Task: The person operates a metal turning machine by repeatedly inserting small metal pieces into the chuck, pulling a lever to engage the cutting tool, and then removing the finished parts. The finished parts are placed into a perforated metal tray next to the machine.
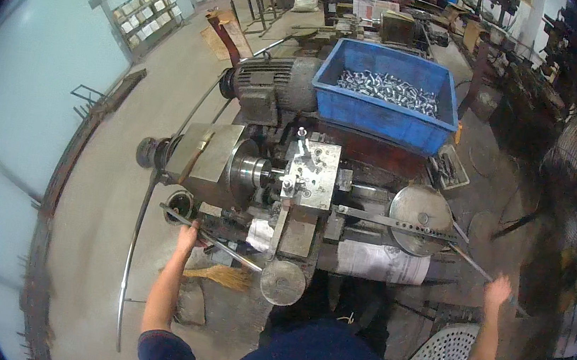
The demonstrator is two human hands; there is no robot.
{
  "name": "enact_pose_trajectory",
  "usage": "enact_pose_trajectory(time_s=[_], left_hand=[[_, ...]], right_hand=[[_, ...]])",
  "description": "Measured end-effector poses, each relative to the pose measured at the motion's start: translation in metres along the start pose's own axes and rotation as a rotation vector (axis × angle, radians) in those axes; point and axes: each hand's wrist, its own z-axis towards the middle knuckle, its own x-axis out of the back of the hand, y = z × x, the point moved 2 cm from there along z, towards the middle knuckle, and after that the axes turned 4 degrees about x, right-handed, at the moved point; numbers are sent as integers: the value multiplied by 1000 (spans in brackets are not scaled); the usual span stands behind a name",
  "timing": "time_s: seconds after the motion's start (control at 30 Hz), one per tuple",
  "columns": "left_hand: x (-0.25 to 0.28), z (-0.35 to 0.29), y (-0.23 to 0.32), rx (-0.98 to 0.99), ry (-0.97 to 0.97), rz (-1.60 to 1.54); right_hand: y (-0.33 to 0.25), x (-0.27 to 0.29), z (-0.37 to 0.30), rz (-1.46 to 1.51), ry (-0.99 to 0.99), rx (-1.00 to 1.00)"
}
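Gripping long thin steel levers either side of the grimy grey bench lathe (pixel 281 179), the left hand (pixel 187 237) and right hand (pixel 498 289) are closed (fingers blurred), work seemingly mid-batch, since beyond the lathe a blue plastic crate (pixel 384 91) is part-filled with shiny metal pieces.
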Motion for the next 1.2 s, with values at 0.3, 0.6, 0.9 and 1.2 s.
enact_pose_trajectory(time_s=[0.3, 0.6, 0.9, 1.2], left_hand=[[26, 16, -91, -165, 99, 643], [-60, 3, -121, -31, 348, 1164], [-30, 21, -121, -238, -97, 1450], [41, -17, -109, -82, -23, 1148]], right_hand=[[-135, 46, -58, 639, 325, 226], [-162, 45, -133, 854, -130, 163], [-197, 121, -76, 941, -223, 352], [-353, 278, 10, 1141, -100, 803]])
